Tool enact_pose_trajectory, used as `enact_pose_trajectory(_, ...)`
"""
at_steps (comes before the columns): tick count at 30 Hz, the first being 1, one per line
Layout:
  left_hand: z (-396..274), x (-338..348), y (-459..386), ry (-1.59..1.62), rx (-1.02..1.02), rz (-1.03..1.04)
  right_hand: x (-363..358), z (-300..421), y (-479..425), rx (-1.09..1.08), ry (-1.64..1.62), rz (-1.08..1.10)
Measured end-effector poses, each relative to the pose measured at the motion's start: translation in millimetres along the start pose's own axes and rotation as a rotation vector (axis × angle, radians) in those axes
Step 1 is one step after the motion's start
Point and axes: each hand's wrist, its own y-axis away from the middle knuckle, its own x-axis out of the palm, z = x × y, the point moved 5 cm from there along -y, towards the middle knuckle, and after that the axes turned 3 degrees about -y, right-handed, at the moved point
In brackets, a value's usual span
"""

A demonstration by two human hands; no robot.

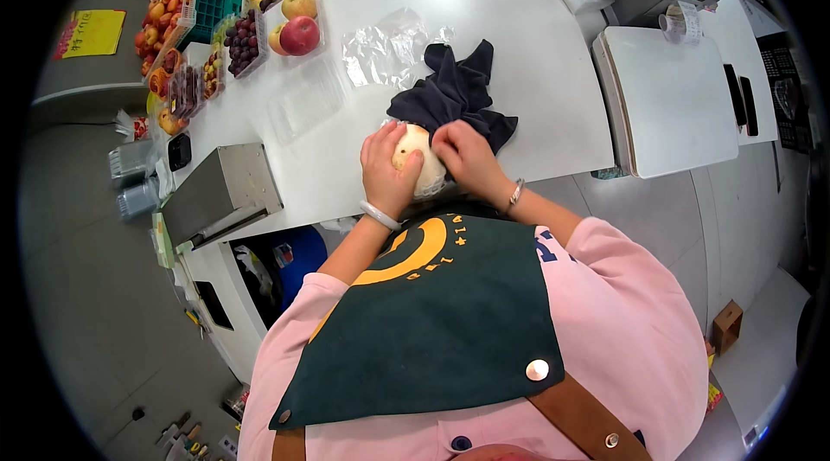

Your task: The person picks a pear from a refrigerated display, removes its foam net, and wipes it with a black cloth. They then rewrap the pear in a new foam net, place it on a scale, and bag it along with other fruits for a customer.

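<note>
A pale, rounded fruit [421, 162] with a small dark spot lies close to my apron, at the table's near edge. White foam netting [431, 187] shows around its lower end. My left hand [389, 166] grips the fruit from the left, thumb across its front. On the other side, my right hand [468, 156] has curled fingers against the fruit's upper right, right beside a crumpled dark cloth [447, 94]. Whether those fingers pinch the cloth or the netting is hidden. The cloth spreads over the white table [545, 91] just beyond both hands.
Clear plastic film [382, 49] lies behind the cloth. Packed apples [299, 35], grapes [243, 44] and crates of fruit line the left. A metal box-shaped device [220, 185] stands at the left edge. Rightward are a white board-like surface [668, 98] and phones [747, 104].
</note>
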Motion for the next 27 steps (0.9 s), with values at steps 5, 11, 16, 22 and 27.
enact_pose_trajectory(5, 3, 1, -3, 0.039, -0.034, 0.003, 0, -10, -5, 0.024, 0.009, -0.045)
enact_pose_trajectory(11, 20, -15, 7, 0.189, -0.015, 0.015, -7, -46, -19, 0.351, -0.199, 0.038)
enact_pose_trajectory(16, 56, -34, 41, 0.374, -0.112, -0.038, -12, -51, -17, 0.316, -0.056, 0.091)
enact_pose_trajectory(22, 64, -45, 74, 0.438, -0.146, 0.022, -6, -38, -13, 0.176, 0.123, 0.073)
enact_pose_trajectory(27, 56, -49, 79, 0.401, -0.118, 0.009, -4, -36, -14, 0.183, 0.163, 0.097)
